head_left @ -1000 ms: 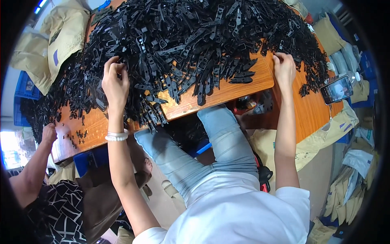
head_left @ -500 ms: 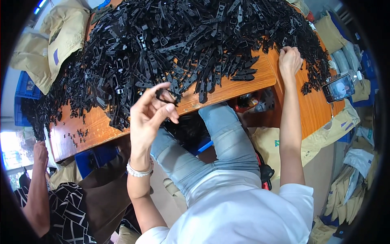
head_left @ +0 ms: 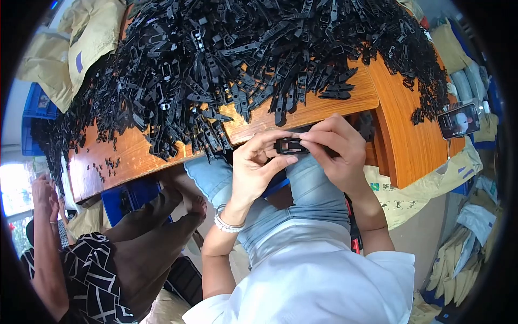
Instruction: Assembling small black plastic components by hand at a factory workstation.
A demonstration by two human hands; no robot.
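Over my lap, just off the table's front edge, both hands meet at a small black plastic part (head_left: 288, 146) with a rectangular opening. My left hand (head_left: 259, 162) pinches its left end between thumb and fingers. Closed on its right end are the fingertips of my right hand (head_left: 340, 154); whether they also hold a smaller piece cannot be made out. Beyond the hands, a large heap of long black plastic parts (head_left: 216, 59) covers most of the table (head_left: 259, 121).
Small black pieces (head_left: 423, 102) lie along the table's right side, near a phone (head_left: 458, 120). Tiny pieces (head_left: 108, 167) are scattered at the left. A co-worker's arm (head_left: 46, 237) is at the far left. Tan sacks (head_left: 97, 43) and a blue crate (head_left: 40, 105) stand around.
My right hand has come from the small pieces at the right to the black part. My left hand has moved right and a little down with the part. The co-worker's hand shifted.
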